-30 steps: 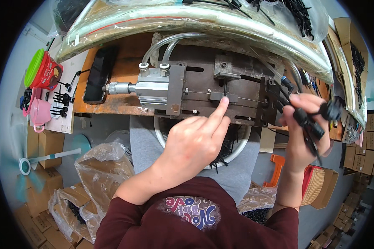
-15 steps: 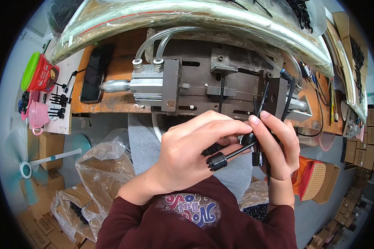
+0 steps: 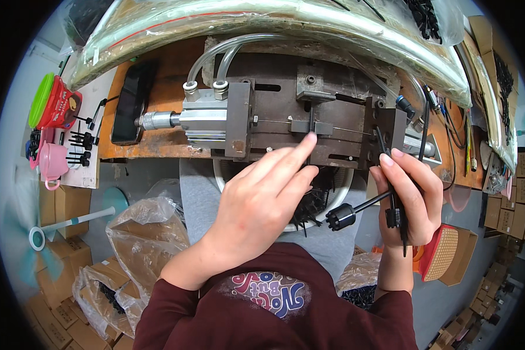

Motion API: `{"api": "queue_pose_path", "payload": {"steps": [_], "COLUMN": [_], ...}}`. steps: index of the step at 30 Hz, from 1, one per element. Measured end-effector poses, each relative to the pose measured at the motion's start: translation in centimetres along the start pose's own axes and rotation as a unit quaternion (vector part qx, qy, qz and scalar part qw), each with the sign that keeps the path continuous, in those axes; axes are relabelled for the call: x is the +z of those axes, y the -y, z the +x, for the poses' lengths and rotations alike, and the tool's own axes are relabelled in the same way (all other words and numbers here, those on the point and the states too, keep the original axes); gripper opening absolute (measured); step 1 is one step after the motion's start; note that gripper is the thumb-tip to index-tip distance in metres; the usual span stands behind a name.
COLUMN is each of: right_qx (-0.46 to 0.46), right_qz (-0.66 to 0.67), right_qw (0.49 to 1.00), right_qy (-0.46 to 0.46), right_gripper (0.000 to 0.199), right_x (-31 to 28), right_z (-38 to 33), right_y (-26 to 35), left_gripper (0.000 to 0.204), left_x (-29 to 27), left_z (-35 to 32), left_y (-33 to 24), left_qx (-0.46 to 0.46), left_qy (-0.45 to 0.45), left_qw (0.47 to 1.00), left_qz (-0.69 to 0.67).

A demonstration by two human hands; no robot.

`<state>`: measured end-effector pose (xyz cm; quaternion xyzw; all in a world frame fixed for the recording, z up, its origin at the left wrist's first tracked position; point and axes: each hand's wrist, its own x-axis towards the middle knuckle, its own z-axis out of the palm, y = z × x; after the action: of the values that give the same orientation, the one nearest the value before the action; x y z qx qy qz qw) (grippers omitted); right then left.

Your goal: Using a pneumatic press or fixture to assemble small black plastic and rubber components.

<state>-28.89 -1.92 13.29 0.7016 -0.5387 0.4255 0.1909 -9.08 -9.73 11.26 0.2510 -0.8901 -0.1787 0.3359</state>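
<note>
My left hand (image 3: 262,195) reaches over the front of a metal clamping fixture (image 3: 274,76), fingers stretched out. Its index fingertip meets the lower end of a thin black part (image 3: 311,119) lying across a small dark block (image 3: 324,128) in the middle of the fixture. Whether the finger presses or only touches cannot be told. To the right, several black plastic rods (image 3: 394,201) are gripped in my right hand (image 3: 417,198). One of them juts out to the left and ends in a ribbed round head (image 3: 340,217).
A white-rimmed round tub (image 3: 332,216) of black parts sits on my lap. Air cylinders (image 3: 204,119) with clear hoses (image 3: 216,49) flank the fixture. A phone (image 3: 135,105) lies at its left, near a pink cup (image 3: 53,162). Plastic bags and cartons (image 3: 73,216) stand below.
My left hand has left the rods near my right hand and moved up and left to the fixture's middle block. My right hand has shifted slightly right, still holding rods. The tub now shows.
</note>
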Motion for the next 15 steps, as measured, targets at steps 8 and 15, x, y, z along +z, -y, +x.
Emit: {"api": "queue_pose_path", "payload": {"steps": [8,15], "right_qx": [-0.003,-0.029], "right_qz": [-0.005,-0.044], "right_qw": [1.000,0.998], "right_qy": [0.010,0.030], "right_gripper": [0.034,0.034], "right_x": [-0.1,0.0], "right_z": [0.1,-0.2], "right_y": [0.3,0.1], "left_gripper": [0.026,0.044], "left_x": [-0.2,-1.8], "left_z": [1.3,1.4], "left_y": [-0.2,-0.2], "left_qx": [-0.004,-0.072], "left_qy": [0.076,0.035], "left_qw": [0.994,0.972], "left_qz": [0.077,-0.220]}}
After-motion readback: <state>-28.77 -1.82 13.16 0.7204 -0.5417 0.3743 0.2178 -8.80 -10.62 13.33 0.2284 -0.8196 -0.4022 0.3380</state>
